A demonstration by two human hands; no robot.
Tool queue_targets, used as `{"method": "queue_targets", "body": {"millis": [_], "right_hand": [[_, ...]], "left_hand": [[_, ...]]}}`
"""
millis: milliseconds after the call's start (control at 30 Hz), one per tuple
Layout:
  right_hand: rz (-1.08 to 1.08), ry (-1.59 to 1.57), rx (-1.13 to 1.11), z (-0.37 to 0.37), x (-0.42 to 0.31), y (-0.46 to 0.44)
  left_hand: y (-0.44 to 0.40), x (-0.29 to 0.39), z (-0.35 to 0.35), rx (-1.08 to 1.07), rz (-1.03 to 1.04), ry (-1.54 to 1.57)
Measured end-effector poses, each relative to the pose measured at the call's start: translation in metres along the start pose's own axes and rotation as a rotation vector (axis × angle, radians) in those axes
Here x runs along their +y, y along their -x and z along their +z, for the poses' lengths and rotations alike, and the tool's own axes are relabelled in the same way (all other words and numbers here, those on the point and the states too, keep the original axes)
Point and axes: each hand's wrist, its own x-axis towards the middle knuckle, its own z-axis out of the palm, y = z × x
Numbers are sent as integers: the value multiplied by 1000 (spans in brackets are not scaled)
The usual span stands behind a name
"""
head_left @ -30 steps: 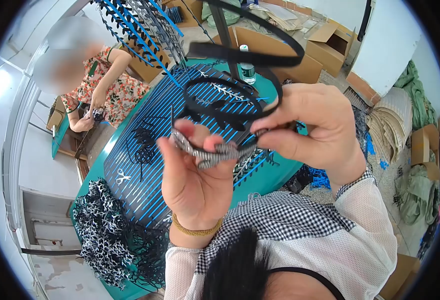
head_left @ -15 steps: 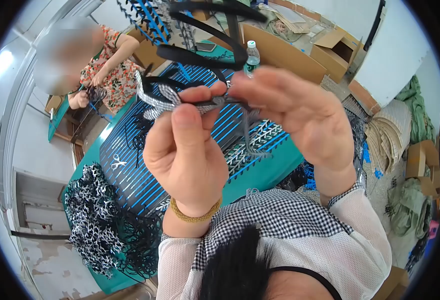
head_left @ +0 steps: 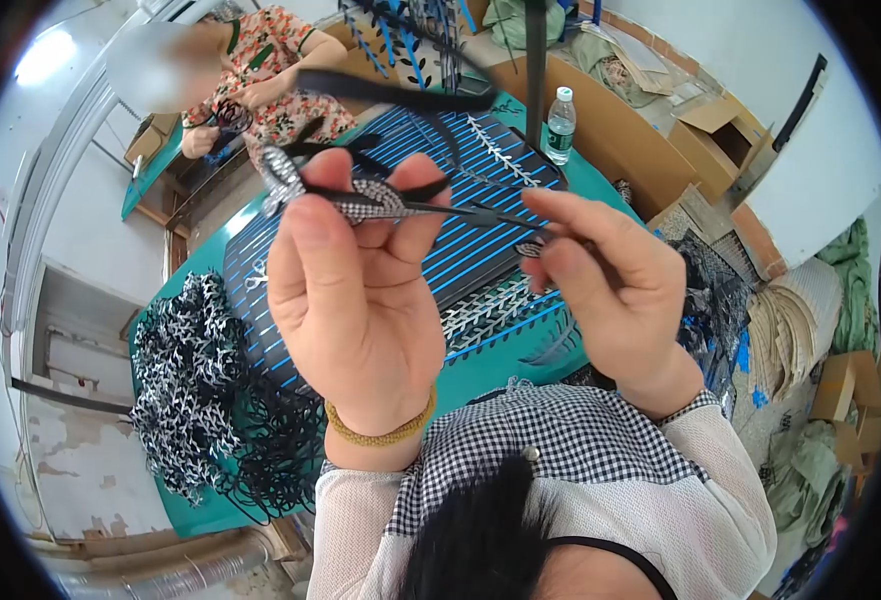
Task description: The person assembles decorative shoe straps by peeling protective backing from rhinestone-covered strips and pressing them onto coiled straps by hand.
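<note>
Raised before me is a black strip with silver-and-black leaf-shaped pieces [head_left: 375,200], held between both hands. My left hand [head_left: 355,280] pinches it near the silver leaves, thumb against fingers. My right hand [head_left: 615,285] is closed on the strip's other end, where a small striped leaf tip shows by the thumb. The stretch between the hands is fairly straight. Above them, a dark band [head_left: 395,92] loops close to the camera, blurred. Beneath lies a black board with blue stripes [head_left: 480,265] on the green table [head_left: 510,355].
Black-and-white leaf trim [head_left: 185,370] is heaped at the table's left, beside tangled black cord [head_left: 280,450]. Scissors [head_left: 256,275] lie on the board's left edge. A water bottle [head_left: 560,125] stands at the back. Across the table, a person [head_left: 270,80] handles a dark tangle. Cardboard boxes [head_left: 715,140] sit at right.
My right hand has moved from beside my left hand, blurred with fingers extended, down and right, and now grips the strip. The strip between the hands is straighter. The view has shifted slightly.
</note>
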Motion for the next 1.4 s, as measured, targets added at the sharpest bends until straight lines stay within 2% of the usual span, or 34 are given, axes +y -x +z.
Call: {"method": "queue_targets", "body": {"millis": [33,67,100,167,233,367,600,667,767,900,1000,1033,1133,1167,1267,1333,1367,1400], "right_hand": [[92,-53,-7,0,-6,-1],[12,10,-53,-2,-7,-2],[-70,72,-96,-6,-8,-5],[-311,174,-144,-12,-2,-16],[-304,174,-142,-12,-3,-17],[-305,180,-154,-13,-5,-20],[-450,206,-196,-20,0,-30],[-484,169,-203,-20,3,-33],[-469,202,-276,-24,3,-37],[-474,74,-302,-19,7,-42],[-409,10,-319,-15,5,-43],[-317,-21,-306,-14,2,-41],[-147,-197,-239,-14,12,-40],[-113,-206,-242,-12,10,-40],[-69,-202,-277,-8,12,-38],[-32,-208,-298,-6,13,-35],[-98,-202,-344,-8,19,-34],[-155,-153,-258,-9,22,-32]], "left_hand": [[-1,2,-3,-17,-43,28],[-1,4,-5,-35,-87,55],[-1,6,-13,-160,-115,196],[3,7,-17,-143,-171,233],[4,11,-18,-209,-215,245],[9,16,-19,-183,-270,271],[14,14,-14,-60,-407,581],[14,12,-12,-15,-450,571],[14,13,-12,-4,-501,620],[13,16,-9,50,-552,726],[9,12,-20,-73,-528,736],[9,13,-23,-185,-427,454],[13,-23,-11,-239,-75,-137],[19,-28,-14,-199,-96,-280],[24,-32,-10,-88,13,-490],[22,-29,-16,-105,41,-438],[20,-25,-20,-117,55,-414],[16,-22,-24,-72,58,-340]]}}
